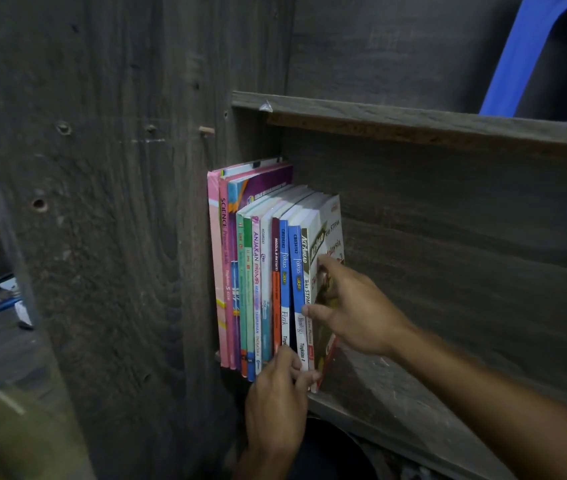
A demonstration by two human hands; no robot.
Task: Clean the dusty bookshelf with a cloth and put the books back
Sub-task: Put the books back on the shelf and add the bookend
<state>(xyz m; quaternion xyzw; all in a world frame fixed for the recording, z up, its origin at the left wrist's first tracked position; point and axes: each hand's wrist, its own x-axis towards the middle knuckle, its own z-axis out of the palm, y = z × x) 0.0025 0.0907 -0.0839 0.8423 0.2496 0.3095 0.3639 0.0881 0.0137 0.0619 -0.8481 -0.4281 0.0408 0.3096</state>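
A row of several upright books (258, 271) stands at the left end of a dark wooden shelf (396, 393), pressed against the side panel. The rightmost book, a thick white "Ace Ahead" volume (323, 230), is gripped by my right hand (351, 306): thumb on its spine, fingers flat on its cover. My left hand (277, 400) presses its fingertips against the bottom of the spines at the shelf's front edge. No cloth is in view.
The shelf to the right of the books is bare board. An upper shelf board (413, 119) carries a blue plastic object (545, 53). A tall wooden side panel (119, 220) stands left. A desk with pens (1, 306) lies at far left.
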